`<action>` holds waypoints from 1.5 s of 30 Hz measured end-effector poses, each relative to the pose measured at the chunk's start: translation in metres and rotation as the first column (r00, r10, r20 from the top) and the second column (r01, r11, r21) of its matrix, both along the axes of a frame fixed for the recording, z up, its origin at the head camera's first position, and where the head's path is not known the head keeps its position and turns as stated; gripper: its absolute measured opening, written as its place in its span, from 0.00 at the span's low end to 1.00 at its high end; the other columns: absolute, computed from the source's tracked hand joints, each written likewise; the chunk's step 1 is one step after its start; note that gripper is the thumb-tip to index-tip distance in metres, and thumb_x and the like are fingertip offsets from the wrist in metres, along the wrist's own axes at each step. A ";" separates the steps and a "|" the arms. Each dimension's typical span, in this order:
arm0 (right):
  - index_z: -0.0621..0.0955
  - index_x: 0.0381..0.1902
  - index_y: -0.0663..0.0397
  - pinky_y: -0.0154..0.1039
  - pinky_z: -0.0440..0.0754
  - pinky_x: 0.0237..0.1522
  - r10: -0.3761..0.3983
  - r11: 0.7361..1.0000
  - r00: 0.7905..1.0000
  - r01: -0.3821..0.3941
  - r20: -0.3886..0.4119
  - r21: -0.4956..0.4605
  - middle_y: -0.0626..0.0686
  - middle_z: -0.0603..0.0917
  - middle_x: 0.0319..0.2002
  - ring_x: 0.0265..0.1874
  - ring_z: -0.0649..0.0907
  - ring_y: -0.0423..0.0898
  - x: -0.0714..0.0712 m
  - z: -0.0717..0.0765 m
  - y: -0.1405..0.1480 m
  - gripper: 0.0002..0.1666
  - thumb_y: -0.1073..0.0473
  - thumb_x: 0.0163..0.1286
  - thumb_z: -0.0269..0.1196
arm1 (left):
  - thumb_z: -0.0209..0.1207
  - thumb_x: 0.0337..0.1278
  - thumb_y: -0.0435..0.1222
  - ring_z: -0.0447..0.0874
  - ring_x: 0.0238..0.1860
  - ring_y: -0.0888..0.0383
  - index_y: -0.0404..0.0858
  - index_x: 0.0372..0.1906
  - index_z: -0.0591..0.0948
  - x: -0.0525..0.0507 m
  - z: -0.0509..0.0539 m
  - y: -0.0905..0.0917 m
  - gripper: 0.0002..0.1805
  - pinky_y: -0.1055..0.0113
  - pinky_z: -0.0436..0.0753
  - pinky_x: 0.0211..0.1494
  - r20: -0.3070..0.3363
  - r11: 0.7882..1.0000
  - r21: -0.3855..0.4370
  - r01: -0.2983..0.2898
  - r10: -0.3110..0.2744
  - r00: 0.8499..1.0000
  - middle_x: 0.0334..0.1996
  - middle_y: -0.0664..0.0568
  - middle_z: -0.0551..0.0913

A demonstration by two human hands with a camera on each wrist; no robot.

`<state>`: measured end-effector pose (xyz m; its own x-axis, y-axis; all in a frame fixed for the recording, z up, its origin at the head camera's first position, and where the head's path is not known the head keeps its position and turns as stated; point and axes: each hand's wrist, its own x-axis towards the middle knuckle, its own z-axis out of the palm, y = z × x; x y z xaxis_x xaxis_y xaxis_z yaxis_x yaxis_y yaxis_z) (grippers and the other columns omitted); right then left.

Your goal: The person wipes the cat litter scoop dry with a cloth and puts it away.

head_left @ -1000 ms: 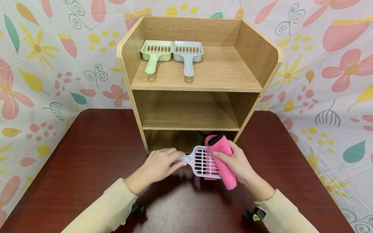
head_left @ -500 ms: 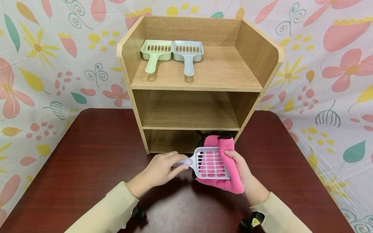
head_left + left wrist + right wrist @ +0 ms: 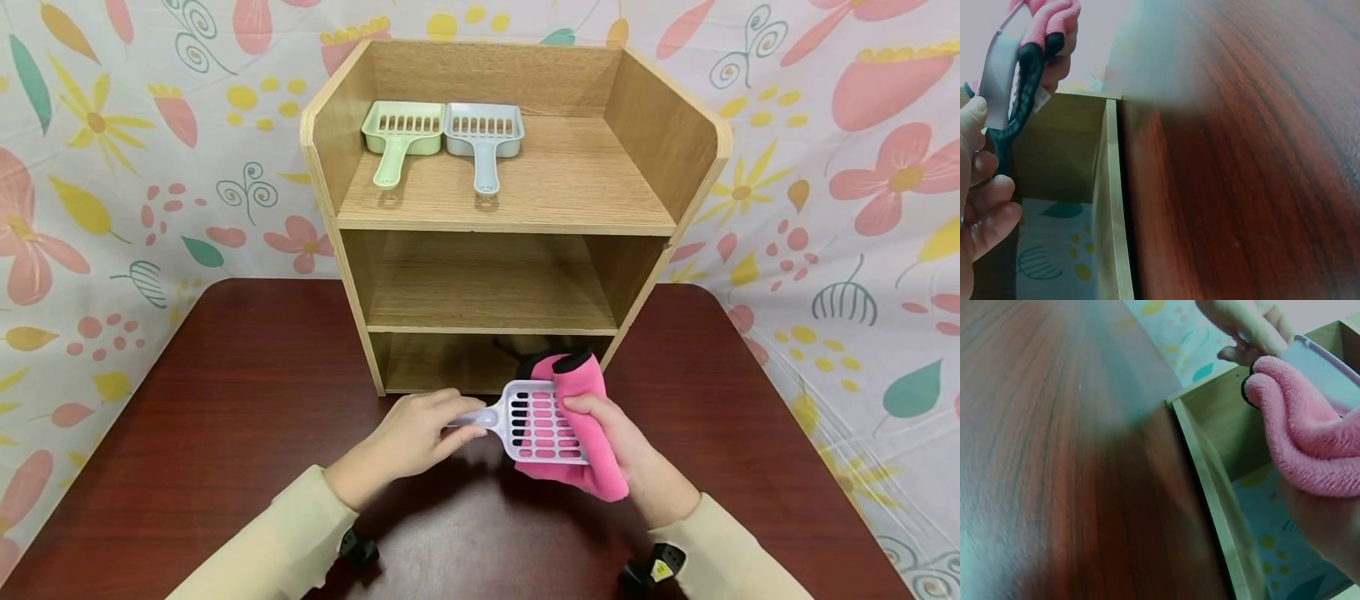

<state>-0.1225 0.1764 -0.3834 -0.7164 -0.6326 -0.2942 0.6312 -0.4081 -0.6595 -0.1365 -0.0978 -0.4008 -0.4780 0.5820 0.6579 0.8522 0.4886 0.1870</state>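
Note:
In the head view my left hand pinches the handle of a pale lavender slotted litter scoop, held level above the table. My right hand grips a pink cloth with black edging, folded over the scoop's far end. Pink cloth shows through the slots from behind. From the left wrist, the scoop appears side-on with the cloth around its upper end. Fluffy folds of the cloth lie against the scoop in the right wrist view.
Behind the hands stands a wooden shelf unit on the dark red table. On its top level sit a green scoop and a blue scoop, each in a matching tray. A patterned cloth backdrop surrounds the table.
The cloth and right hand shift down and right, opening the cloth behind the slots, then move slightly back along the scoop. The left hand stays nearly still on the handle.

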 end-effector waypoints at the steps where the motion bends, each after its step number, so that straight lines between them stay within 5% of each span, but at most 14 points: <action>1: 0.70 0.56 0.53 0.60 0.76 0.52 -0.034 0.997 0.999 0.037 -0.041 0.063 0.54 0.85 0.47 0.48 0.84 0.55 -0.001 0.000 0.000 0.17 0.56 0.74 0.44 | 0.58 0.61 0.50 0.73 0.22 0.68 0.43 0.42 0.83 0.000 0.000 0.000 0.15 0.72 0.75 0.26 -0.004 1.000 -0.007 -0.003 0.003 1.000 0.29 0.59 0.82; 3: 0.69 0.55 0.51 0.57 0.80 0.47 -0.094 0.975 0.985 0.121 -0.144 0.188 0.53 0.86 0.43 0.43 0.86 0.52 -0.003 -0.002 0.001 0.15 0.59 0.73 0.48 | 0.59 0.59 0.49 0.73 0.22 0.68 0.44 0.42 0.83 0.000 0.001 0.000 0.14 0.72 0.76 0.26 -0.011 1.000 -0.022 -0.012 0.012 1.000 0.29 0.60 0.82; 8: 0.66 0.57 0.54 0.48 0.84 0.38 -0.152 0.811 0.916 0.330 -0.370 0.483 0.49 0.85 0.34 0.33 0.87 0.47 -0.005 -0.002 -0.001 0.23 0.61 0.67 0.59 | 0.62 0.55 0.47 0.74 0.21 0.66 0.44 0.42 0.83 0.001 0.001 0.000 0.14 0.71 0.76 0.25 -0.035 0.998 -0.051 -0.036 0.034 0.999 0.28 0.60 0.81; 10: 0.64 0.58 0.55 0.48 0.85 0.37 -0.149 0.776 0.908 0.352 -0.391 0.523 0.49 0.85 0.34 0.32 0.87 0.47 -0.005 -0.001 -0.001 0.26 0.59 0.66 0.61 | 0.62 0.55 0.48 0.74 0.21 0.66 0.44 0.42 0.83 0.001 0.001 0.000 0.15 0.71 0.76 0.24 -0.038 0.998 -0.050 -0.040 0.038 0.999 0.28 0.59 0.81; 13: 0.66 0.56 0.56 0.47 0.84 0.39 -0.134 0.822 0.932 0.294 -0.337 0.487 0.49 0.86 0.35 0.34 0.88 0.47 -0.003 0.002 0.001 0.22 0.56 0.68 0.58 | 0.61 0.57 0.48 0.74 0.22 0.67 0.43 0.42 0.83 0.002 0.000 0.000 0.14 0.72 0.76 0.26 -0.019 0.999 -0.026 -0.022 0.021 1.000 0.29 0.59 0.82; 16: 0.68 0.54 0.54 0.50 0.81 0.48 -0.080 0.945 0.984 0.124 -0.157 0.302 0.50 0.86 0.41 0.41 0.86 0.50 0.001 0.006 0.003 0.17 0.52 0.72 0.50 | 0.60 0.58 0.47 0.74 0.23 0.68 0.43 0.42 0.83 0.003 -0.001 0.002 0.14 0.75 0.76 0.28 0.030 1.000 0.014 0.017 -0.018 0.999 0.31 0.58 0.82; 18: 0.68 0.55 0.54 0.54 0.76 0.55 -0.005 0.991 0.999 0.010 -0.040 0.130 0.52 0.84 0.46 0.48 0.84 0.53 0.003 0.007 0.004 0.20 0.49 0.73 0.44 | 0.60 0.59 0.47 0.74 0.24 0.69 0.42 0.42 0.83 0.003 -0.002 0.002 0.13 0.76 0.75 0.30 0.062 0.999 0.035 0.037 -0.039 0.997 0.31 0.58 0.83; 21: 0.67 0.61 0.53 0.61 0.65 0.63 0.108 0.990 0.992 -0.102 0.057 -0.102 0.55 0.80 0.54 0.56 0.79 0.57 0.006 0.007 0.002 0.27 0.45 0.73 0.37 | 0.59 0.60 0.47 0.76 0.26 0.69 0.43 0.42 0.83 0.004 -0.003 0.004 0.13 0.78 0.75 0.31 0.100 0.998 0.048 0.041 -0.045 0.994 0.32 0.58 0.83; 26: 0.60 0.68 0.46 0.65 0.58 0.65 0.146 0.951 0.989 -0.144 -0.013 -0.275 0.58 0.74 0.60 0.60 0.74 0.60 0.007 0.005 -0.001 0.31 0.43 0.73 0.31 | 0.60 0.59 0.46 0.78 0.29 0.68 0.44 0.43 0.82 0.005 -0.004 0.005 0.12 0.78 0.76 0.32 0.154 0.998 0.047 0.042 -0.049 0.987 0.33 0.58 0.83; 30: 0.59 0.68 0.41 0.66 0.59 0.64 0.125 0.961 0.992 -0.129 -0.032 -0.246 0.58 0.75 0.59 0.58 0.75 0.61 0.007 0.006 -0.003 0.28 0.45 0.73 0.31 | 0.61 0.58 0.46 0.78 0.28 0.68 0.43 0.43 0.82 0.003 -0.002 0.005 0.13 0.78 0.76 0.32 0.142 0.997 0.056 0.047 -0.054 0.988 0.32 0.58 0.83; 35: 0.63 0.64 0.46 0.62 0.65 0.62 0.124 0.979 0.992 -0.121 0.006 -0.161 0.55 0.78 0.56 0.56 0.78 0.59 0.007 0.008 -0.001 0.25 0.49 0.74 0.31 | 0.61 0.58 0.47 0.74 0.24 0.69 0.43 0.44 0.83 0.002 0.001 0.004 0.14 0.77 0.75 0.31 0.102 0.998 0.047 0.048 -0.052 0.993 0.31 0.58 0.83; 40: 0.68 0.58 0.45 0.60 0.76 0.53 0.027 0.998 0.999 -0.026 -0.021 0.056 0.53 0.84 0.49 0.49 0.83 0.55 0.004 0.006 0.002 0.18 0.52 0.75 0.41 | 0.61 0.57 0.47 0.73 0.23 0.69 0.43 0.43 0.83 -0.001 0.004 0.001 0.14 0.75 0.75 0.29 0.071 0.999 0.007 0.036 -0.037 0.997 0.31 0.59 0.82; 42: 0.69 0.56 0.46 0.62 0.78 0.46 -0.042 0.981 0.995 0.058 -0.086 0.184 0.53 0.85 0.45 0.45 0.85 0.56 0.001 0.004 0.004 0.16 0.55 0.73 0.47 | 0.62 0.56 0.46 0.73 0.22 0.69 0.43 0.43 0.83 -0.002 0.006 0.000 0.14 0.73 0.75 0.28 0.045 1.000 -0.014 0.025 -0.024 0.999 0.30 0.59 0.82; 45: 0.68 0.56 0.50 0.62 0.80 0.39 -0.111 0.921 0.970 0.182 -0.217 0.344 0.54 0.86 0.41 0.40 0.87 0.56 -0.005 0.000 0.004 0.17 0.58 0.70 0.54 | 0.64 0.53 0.46 0.73 0.21 0.68 0.43 0.42 0.83 -0.003 0.008 -0.001 0.14 0.72 0.75 0.25 -0.007 0.999 -0.043 0.004 -0.004 1.000 0.30 0.60 0.82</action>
<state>-0.1271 0.1807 -0.3831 -0.8577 -0.3934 -0.3311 0.4313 -0.1996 -0.8799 -0.1398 -0.0989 -0.3927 -0.4713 0.6116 0.6355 0.8553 0.4928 0.1599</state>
